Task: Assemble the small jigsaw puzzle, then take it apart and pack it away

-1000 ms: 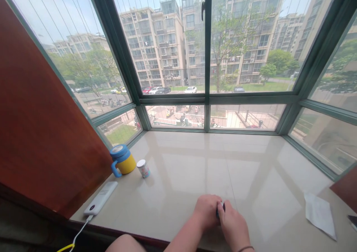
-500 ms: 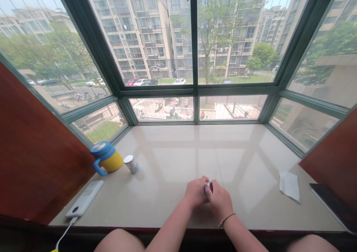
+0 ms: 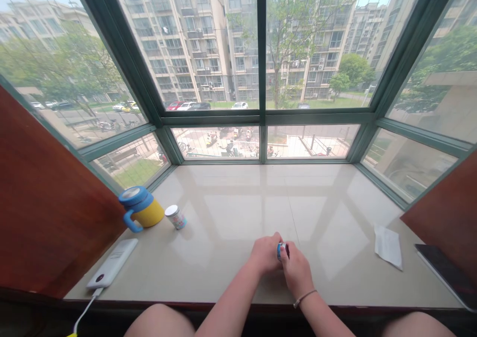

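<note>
My left hand (image 3: 265,253) and my right hand (image 3: 298,271) meet above the front middle of the sill. Between them is a small blue-and-white round object (image 3: 280,251), mostly hidden by the fingers, so its exact kind does not show. The fingers of both hands are curled closed around it, and my right thumb lies on its near side. A thin bracelet (image 3: 304,298) circles my right wrist.
On the pale sill (image 3: 223,203) to the left stand a yellow-and-blue mug (image 3: 151,212) and a small white-lidded jar (image 3: 176,217). A white power bank (image 3: 114,265) has a cable plugged in. To the right lie a white paper packet (image 3: 388,247) and a dark phone-like device (image 3: 447,272).
Both hands have shifted slightly to the right with the small object between them. More of its blue side shows now. The things on the sill have stayed in place.
</note>
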{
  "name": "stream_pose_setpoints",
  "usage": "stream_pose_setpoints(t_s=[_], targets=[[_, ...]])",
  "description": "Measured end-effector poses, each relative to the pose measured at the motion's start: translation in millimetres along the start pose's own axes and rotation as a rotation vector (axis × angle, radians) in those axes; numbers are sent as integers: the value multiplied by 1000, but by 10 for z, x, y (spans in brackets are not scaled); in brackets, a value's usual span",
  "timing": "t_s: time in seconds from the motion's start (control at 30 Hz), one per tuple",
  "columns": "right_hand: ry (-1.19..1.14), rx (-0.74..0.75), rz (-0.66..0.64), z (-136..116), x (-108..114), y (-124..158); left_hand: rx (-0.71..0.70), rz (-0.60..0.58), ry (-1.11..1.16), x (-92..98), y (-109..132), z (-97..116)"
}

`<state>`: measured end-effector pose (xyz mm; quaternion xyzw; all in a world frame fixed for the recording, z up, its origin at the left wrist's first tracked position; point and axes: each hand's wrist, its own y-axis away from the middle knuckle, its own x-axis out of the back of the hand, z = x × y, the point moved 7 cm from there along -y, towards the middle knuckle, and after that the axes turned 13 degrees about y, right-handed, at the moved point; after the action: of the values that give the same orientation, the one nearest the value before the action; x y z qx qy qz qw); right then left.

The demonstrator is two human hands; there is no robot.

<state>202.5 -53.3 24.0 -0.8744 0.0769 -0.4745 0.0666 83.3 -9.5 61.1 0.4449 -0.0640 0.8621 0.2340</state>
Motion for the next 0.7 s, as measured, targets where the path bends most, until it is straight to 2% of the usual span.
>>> stream_pose_setpoints(t_s=[0.23, 0.4, 0.57, 0.7], targets=[[-21, 96, -65, -80, 93, -106, 36, 41, 39, -6, 1, -43], [-71, 78, -143, -65, 152, -97, 30, 78, 27, -57, 12, -45], [-148, 59, -219, -38, 161, -52, 19, 65, 16, -111, 13, -27], [-118, 74, -249, -42, 178, -55, 22, 67, 10, -108, 17, -46]])
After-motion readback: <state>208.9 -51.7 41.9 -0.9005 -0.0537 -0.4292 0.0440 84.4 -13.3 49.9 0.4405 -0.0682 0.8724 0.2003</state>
